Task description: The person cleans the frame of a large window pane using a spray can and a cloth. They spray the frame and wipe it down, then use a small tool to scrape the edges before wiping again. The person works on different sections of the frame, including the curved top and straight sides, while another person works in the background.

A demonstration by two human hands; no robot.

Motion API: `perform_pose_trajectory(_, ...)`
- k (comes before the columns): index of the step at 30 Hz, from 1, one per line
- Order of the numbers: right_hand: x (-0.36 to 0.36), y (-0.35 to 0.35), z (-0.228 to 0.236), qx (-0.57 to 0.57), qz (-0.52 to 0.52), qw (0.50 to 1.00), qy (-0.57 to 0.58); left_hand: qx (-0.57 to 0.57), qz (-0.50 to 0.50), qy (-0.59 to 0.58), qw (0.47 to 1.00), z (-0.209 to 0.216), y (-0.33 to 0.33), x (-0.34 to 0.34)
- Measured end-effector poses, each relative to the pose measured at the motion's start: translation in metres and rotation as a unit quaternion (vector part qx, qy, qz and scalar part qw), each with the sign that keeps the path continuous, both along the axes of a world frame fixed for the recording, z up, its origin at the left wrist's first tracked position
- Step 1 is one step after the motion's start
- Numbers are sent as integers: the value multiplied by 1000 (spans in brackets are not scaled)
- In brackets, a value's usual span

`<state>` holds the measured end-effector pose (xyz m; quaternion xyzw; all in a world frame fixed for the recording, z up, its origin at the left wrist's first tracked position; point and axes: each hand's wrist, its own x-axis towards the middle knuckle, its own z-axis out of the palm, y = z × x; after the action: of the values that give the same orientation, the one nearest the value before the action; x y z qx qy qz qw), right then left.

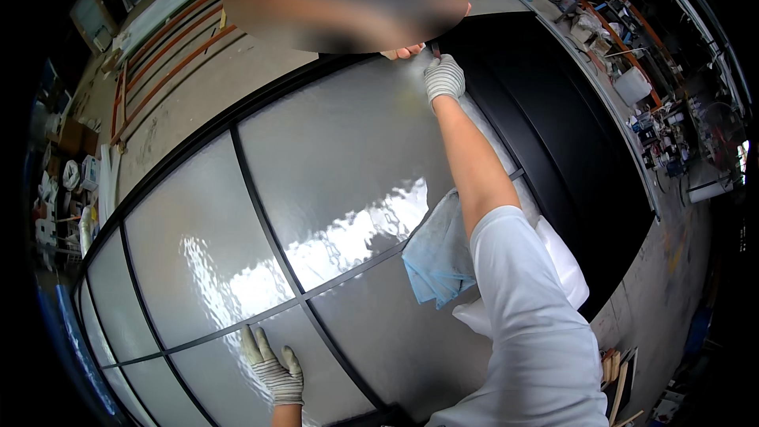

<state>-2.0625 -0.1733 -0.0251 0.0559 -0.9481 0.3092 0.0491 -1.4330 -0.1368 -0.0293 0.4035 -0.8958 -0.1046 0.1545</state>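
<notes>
A large black-framed door panel with rippled, translucent panes (332, 134) lies flat below me. My left hand (274, 372), in a striped white glove, rests with fingers spread on a near pane (229, 364), its fingertips by a thin black bar. Stretched out to the far side, my gloved right hand (444, 81) is closed at the pane's far corner; a small dark tip shows beside it, too little to name. Another person's fingers (409, 51) are close to it. Under my right arm lies a folded light-blue cloth (439, 261), with white plastic sheeting (563, 269) beside it.
The door's solid black section (569, 134) extends to the right. A blurred patch hides most of the other person at the far edge. Orange-brown metal rails (170, 55) stand at the far left. Cluttered shelves (624, 47) line the right, and wooden strips (621, 379) stand at the lower right.
</notes>
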Motion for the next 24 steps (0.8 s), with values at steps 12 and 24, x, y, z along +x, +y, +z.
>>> perform_pose_trajectory(12, 15, 72, -20, -426, 36, 900, -90, -25, -16, -6, 1000, 2, -1, -3)
perform_pose_trajectory(24, 138, 275, 105, -594, 42, 765, -247, -79, -27, 27, 996, -14, -2, 6)
